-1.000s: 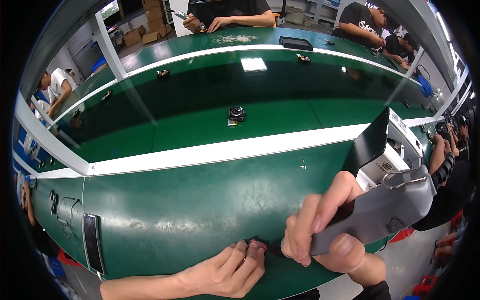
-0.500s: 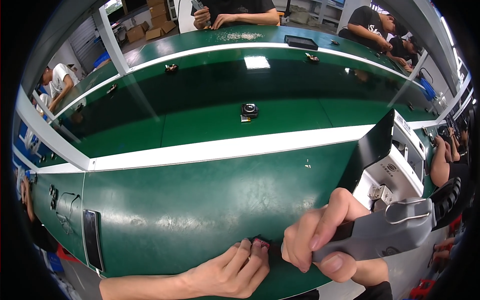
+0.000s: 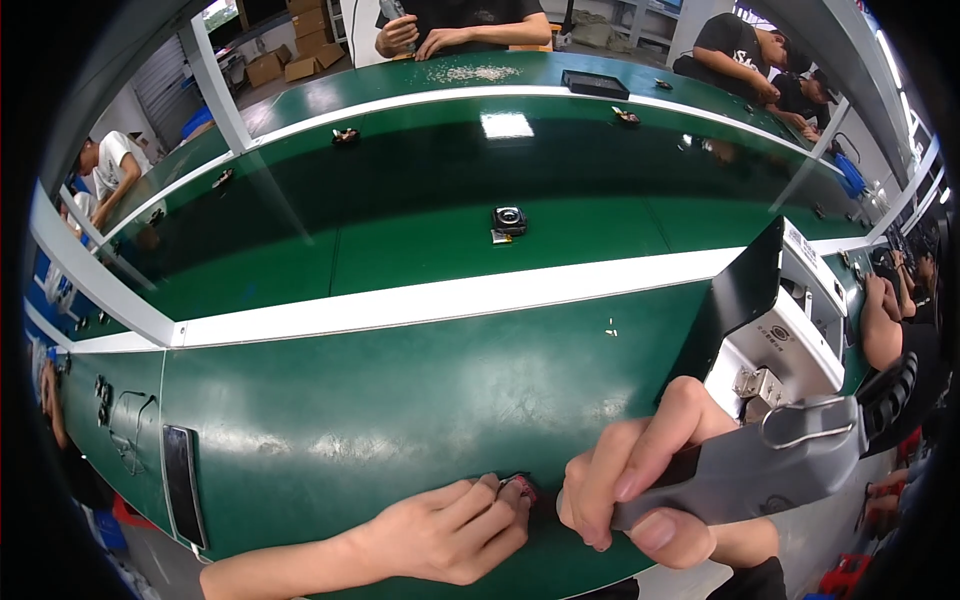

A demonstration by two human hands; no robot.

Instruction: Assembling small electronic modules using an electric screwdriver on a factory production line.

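Note:
My right hand (image 3: 650, 475) is wrapped round a grey corded electric screwdriver (image 3: 765, 470) with a wire hanging loop at its rear end. The tool's front tip is hidden behind my fingers. On the green bench (image 3: 330, 430), my left hand (image 3: 455, 530) lies low with its fingertips closed on a small red and black part (image 3: 522, 490). Most of that part is covered by the fingers, so its kind cannot be made out. The two hands are close together but apart.
A white and black box-shaped machine (image 3: 775, 335) stands at the right. A phone (image 3: 182, 485) and a cable (image 3: 135, 435) lie at the left. Beyond the white rail, small devices (image 3: 508, 220) rest on the green belt. Co-workers sit opposite and at both sides.
The left hand's fingers have shifted slightly over the red and black part. Small devices on the belt have moved a little to the right. The right hand still grips the screwdriver.

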